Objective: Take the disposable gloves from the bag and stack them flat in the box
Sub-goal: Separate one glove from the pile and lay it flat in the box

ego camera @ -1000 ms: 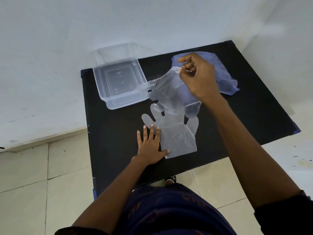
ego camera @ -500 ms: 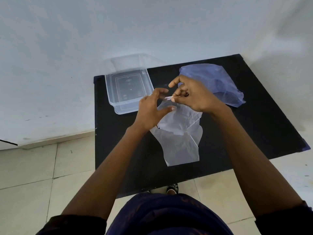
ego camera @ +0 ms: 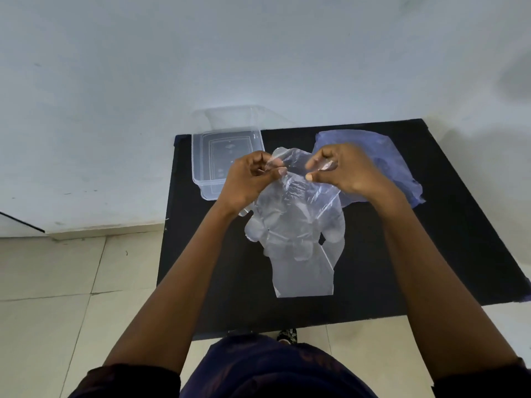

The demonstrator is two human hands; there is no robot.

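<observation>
Left hand: the left hand (ego camera: 249,179) is raised above the table, thumb and fingers pinched on the left part of the top edge of a clear glove.
Right hand: the right hand (ego camera: 343,170) pinches the same edge just to the right, close to the left hand but apart from it.
Held glove: the held glove (ego camera: 298,193) hangs crumpled from the two pinches, its lower part drooping toward the table.
Flat glove: a second clear glove (ego camera: 301,277) lies flat on the table near the person, cuff toward the near edge, partly under the hanging one.
Bag: the bluish plastic bag (ego camera: 385,156) lies crumpled at the far right of the table, behind the right hand.
Box: the clear box (ego camera: 201,156) sits at the far left corner; no glove can be made out in it. A clear lid (ego camera: 230,119) leans on the wall behind it.
Table: the black table (ego camera: 431,239) stands against a white wall.
</observation>
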